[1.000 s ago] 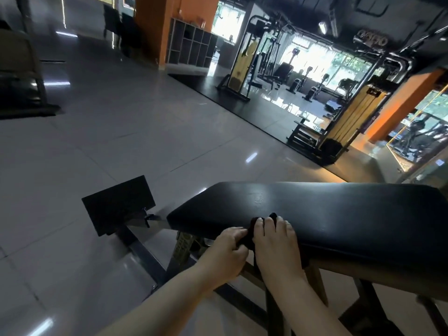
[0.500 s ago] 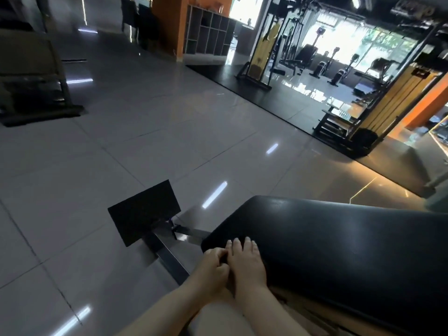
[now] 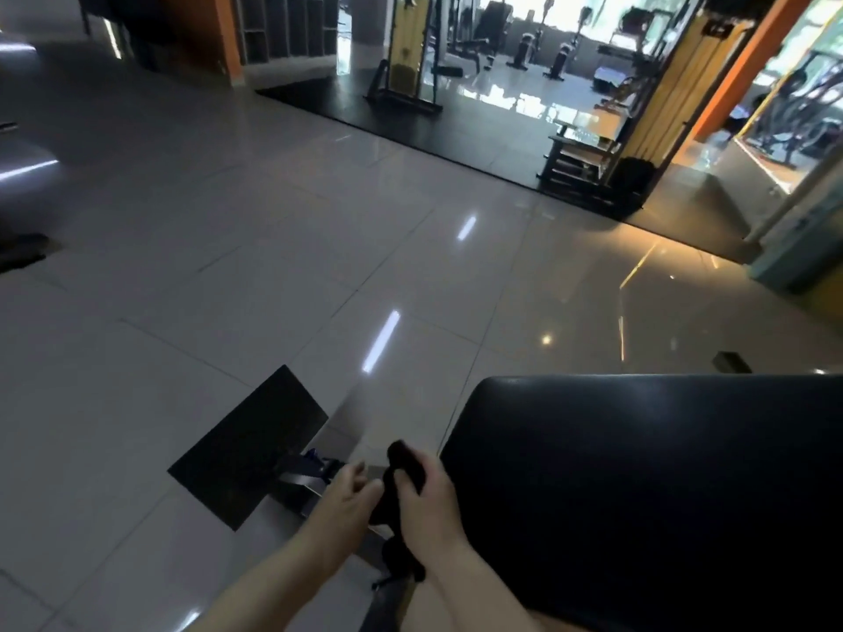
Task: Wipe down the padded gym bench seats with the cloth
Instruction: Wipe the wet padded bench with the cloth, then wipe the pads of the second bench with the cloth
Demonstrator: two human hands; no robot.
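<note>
2 hands meet just off the end of the seat [image 3: 638, 472]; the right hand [image 3: 429, 499] grips the cloth [image 3: 401, 463] there; whether the left hand [image 3: 349, 494] holds it, I cannot tell; flatten it, then wipe in overlapping strokes.

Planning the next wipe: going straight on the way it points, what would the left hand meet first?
Probably the black cloth gripped by the right hand; the left hand looks almost touching it, though depth is unclear.

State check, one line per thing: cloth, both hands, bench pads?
cloth: bunched, held past the bench pad's left end
right hand: grips the cloth
left hand: fingertips at the cloth, grip unclear
bench pad: glossy, cloth not on it
small pad: untouched, apart from both hands
</note>
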